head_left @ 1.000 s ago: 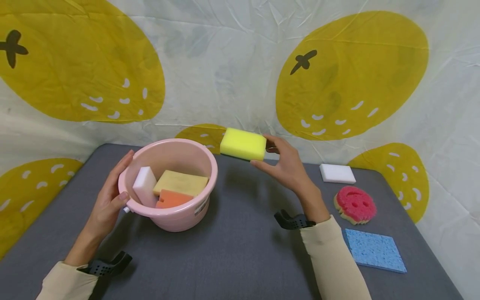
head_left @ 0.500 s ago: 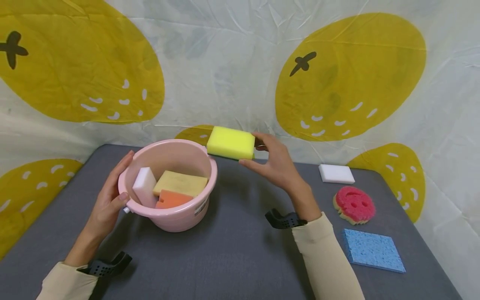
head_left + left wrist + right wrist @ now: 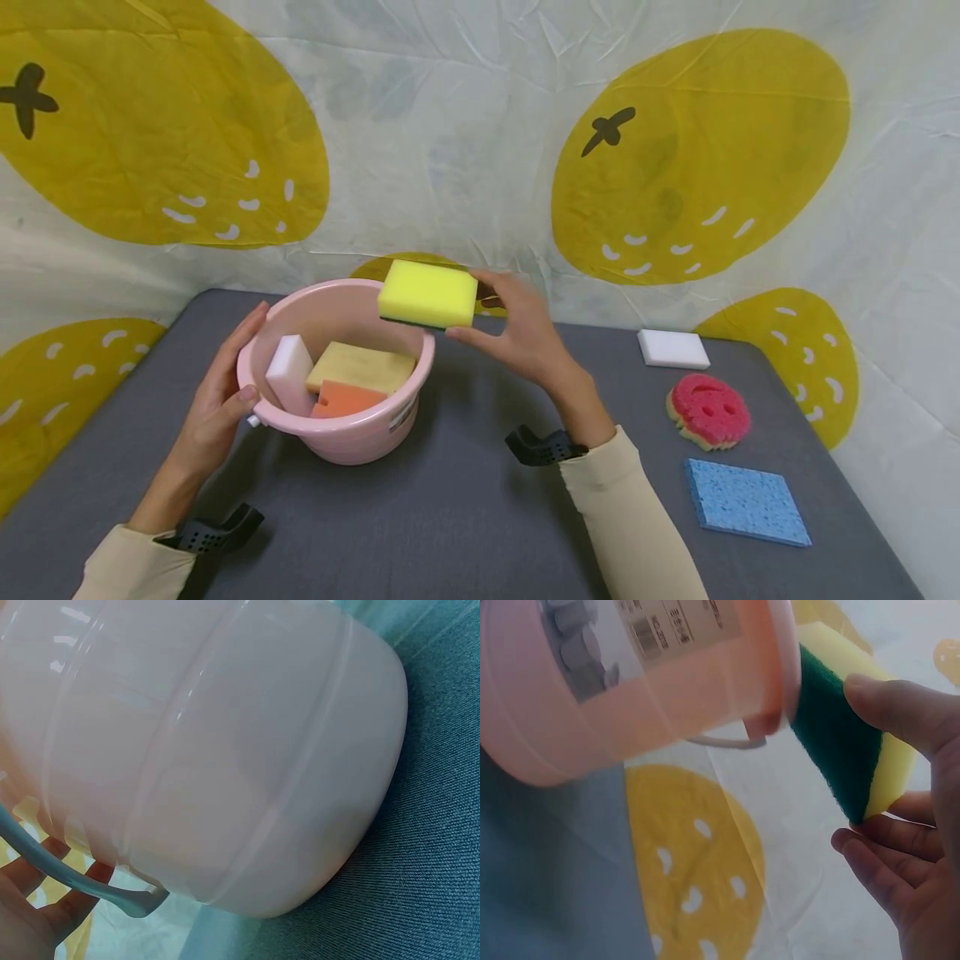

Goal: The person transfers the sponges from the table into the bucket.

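Observation:
A pink bucket (image 3: 341, 435) stands on the grey table, with my left hand (image 3: 212, 408) holding its left side and the thumb at the rim. In the left wrist view, fingers (image 3: 82, 904) touch the bucket's wall beside its grey handle (image 3: 67, 874). My right hand (image 3: 521, 329) pinches one end of a yellow sponge (image 3: 427, 293) over the bucket's far right rim. The right wrist view shows its green scouring side (image 3: 836, 731). Inside the bucket lie a white block (image 3: 288, 367), a tan sponge (image 3: 363, 367) and an orange sponge (image 3: 348, 400).
On the right side of the table (image 3: 465, 517), a white block sponge (image 3: 673, 348), a red smiley-shaped sponge (image 3: 708, 408) and a blue speckled sponge (image 3: 748, 502) lie in a column. Behind the table hangs a white sheet (image 3: 450, 142) with yellow fruit prints.
My right hand has carried the yellow sponge leftward, from beside the bucket to over its right rim. The left hand and bucket have stayed put.

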### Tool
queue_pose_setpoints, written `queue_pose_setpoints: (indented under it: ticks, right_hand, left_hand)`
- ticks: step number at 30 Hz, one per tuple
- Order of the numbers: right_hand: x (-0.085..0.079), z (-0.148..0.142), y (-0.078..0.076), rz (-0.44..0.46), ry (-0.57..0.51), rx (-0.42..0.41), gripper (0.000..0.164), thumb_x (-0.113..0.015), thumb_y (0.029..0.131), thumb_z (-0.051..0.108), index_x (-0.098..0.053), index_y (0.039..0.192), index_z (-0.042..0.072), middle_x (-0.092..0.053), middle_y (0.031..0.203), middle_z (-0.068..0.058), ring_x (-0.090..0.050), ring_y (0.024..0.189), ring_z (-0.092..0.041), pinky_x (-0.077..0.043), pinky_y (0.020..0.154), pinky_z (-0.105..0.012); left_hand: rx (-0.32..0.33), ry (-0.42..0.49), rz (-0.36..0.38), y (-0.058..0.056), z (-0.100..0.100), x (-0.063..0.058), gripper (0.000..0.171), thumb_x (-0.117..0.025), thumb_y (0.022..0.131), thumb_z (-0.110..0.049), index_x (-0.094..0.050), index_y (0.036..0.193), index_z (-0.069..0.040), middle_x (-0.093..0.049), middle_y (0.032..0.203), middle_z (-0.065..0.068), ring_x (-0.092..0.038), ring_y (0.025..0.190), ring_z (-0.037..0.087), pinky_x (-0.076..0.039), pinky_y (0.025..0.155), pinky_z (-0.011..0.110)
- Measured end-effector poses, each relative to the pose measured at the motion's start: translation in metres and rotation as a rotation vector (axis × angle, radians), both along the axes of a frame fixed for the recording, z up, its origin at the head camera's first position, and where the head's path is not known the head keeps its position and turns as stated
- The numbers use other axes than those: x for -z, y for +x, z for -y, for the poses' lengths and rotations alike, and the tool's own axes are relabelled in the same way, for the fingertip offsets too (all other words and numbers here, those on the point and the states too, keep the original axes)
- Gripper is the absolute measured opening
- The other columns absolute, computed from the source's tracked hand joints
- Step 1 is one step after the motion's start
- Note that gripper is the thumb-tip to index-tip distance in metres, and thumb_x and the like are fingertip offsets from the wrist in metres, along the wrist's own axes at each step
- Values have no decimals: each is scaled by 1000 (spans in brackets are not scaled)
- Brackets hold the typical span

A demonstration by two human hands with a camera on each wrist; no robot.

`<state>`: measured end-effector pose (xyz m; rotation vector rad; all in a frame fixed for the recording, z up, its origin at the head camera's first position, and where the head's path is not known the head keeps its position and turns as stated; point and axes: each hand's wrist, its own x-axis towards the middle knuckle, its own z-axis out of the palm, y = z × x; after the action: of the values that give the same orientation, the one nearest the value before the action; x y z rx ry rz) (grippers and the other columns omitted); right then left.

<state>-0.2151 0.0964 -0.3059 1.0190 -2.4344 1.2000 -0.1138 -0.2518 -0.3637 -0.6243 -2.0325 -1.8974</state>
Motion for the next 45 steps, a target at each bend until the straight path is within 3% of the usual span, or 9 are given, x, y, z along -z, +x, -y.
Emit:
queue_pose_setpoints:
  ticks: [10,21,30,37,45]
  right_hand:
    - [0,21,8,54,45,-47,78,-79,78,37,-44,140,6,-54,128,-4,-54,109,-19,-44,93,-29]
    - [-4,47,19,23,176,-89,74,-77,78,39,-47,139,10,-50,133,-1,-41,120,-18,-37,97,-35]
    - [-10,65,24,-55,367,-29,74,-74,79,47,-48,137,8,-54,129,-1,-37,119,-20,-37,96,-33]
    - [-12,70,24,-55,413,-3,75,-73,78,49,-48,137,10,-55,126,0,-37,118,-20,-33,98,-34]
    - [-19,75,23,-14,452,6,78,-71,79,53,-46,141,13,-53,130,0,-35,120,-22,-29,101,-41]
  left_hand:
    - [19,7,-52,-2,1,4,70,-49,86,-5,-24,151,-6,-14,158,11,-17,138,26,-32,102,17]
    - [-20,-24,-20,3,-2,3,71,-50,86,-7,-24,152,-8,-14,158,9,-16,138,26,-33,101,16]
    - [-32,-42,1,4,-1,5,72,-50,86,-8,-24,152,-10,-14,158,6,-13,140,26,-32,101,16]
    - [-34,-47,-5,3,-1,4,72,-50,85,-8,-24,152,-9,-14,158,7,-14,140,26,-33,101,16]
    - [9,-14,-50,0,0,3,71,-50,85,-6,-24,151,-6,-13,158,10,-13,140,26,-32,102,16]
